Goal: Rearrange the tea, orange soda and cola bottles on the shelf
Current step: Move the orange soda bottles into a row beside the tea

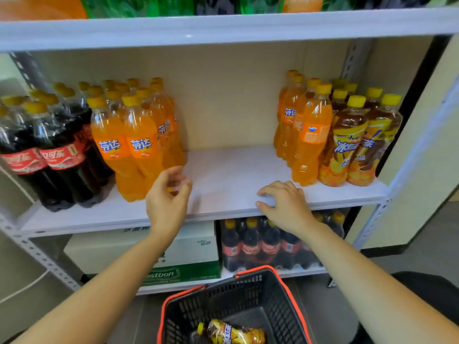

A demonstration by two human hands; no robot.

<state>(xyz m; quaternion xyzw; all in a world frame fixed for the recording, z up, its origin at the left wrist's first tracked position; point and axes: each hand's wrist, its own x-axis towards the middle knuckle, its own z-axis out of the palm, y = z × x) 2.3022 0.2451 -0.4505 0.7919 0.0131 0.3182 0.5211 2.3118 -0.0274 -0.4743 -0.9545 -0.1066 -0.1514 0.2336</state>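
— What is carrying everything here?
— A white shelf board point(223, 175) is running from side to side under and beyond both hands, and a beige back panel point(223, 95) is closing it at the rear. A wide strip of white board is showing beyond the hands and between them.

— What is standing at the sides?
— Far to the left of the left hand point(166, 199), the cola bottles point(57, 155) are standing in rows. The orange soda bottles point(134, 145) are standing just beside them, near that hand's fingertips. To the right of the right hand point(285, 204), further orange soda bottles point(308, 135) are standing, and the tea bottles point(352, 145) are touching them at the right end.

— And lower down?
— A black basket point(280, 301) with a red rim is sitting below and between the forearms. One tea bottle point(231, 332) is lying on its side in it.

— What are the hands doing?
— The left hand is hovering over the board, fingers loosely curled, holding nothing. The right hand is resting on the front edge, fingers bent on top, grasping no bottle.
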